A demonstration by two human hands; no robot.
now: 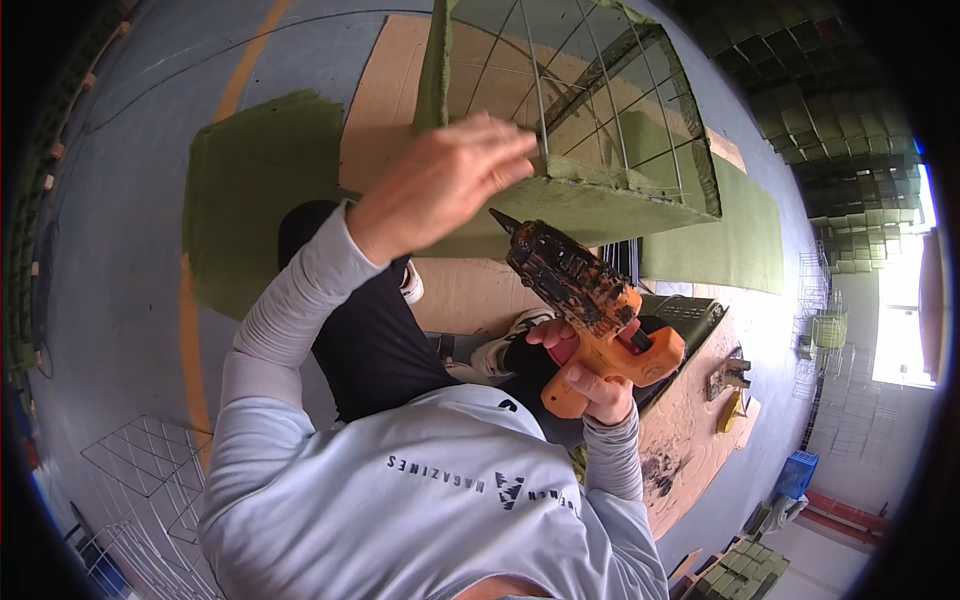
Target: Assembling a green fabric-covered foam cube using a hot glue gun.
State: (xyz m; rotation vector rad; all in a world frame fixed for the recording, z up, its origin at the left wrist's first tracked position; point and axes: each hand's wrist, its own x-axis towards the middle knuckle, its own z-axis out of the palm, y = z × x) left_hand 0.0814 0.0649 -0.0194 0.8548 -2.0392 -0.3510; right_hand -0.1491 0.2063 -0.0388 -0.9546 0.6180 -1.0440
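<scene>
In front of me stands a wire-frame box covered in green fabric [610,205], its grid side showing bare wires. My left hand [440,185] is at the box's near left edge, its fingers stretched out and somewhat blurred. Nothing shows in that hand, and whether it touches the fabric I cannot tell. My right hand [595,385] is wrapped round the handle of an orange glue gun [570,280]. Dark residue coats the gun's front, and its black nozzle points up and left toward the lower edge of the box, just right of my left wrist.
Green fabric sheets [255,190] lie on the floor at left and beyond the box at right. Cardboard [690,440] with dark stains lies at my right, bearing a small stand [728,375] and a yellow object [730,412]. Wire panels [145,460] are at lower left; green stacks line the right.
</scene>
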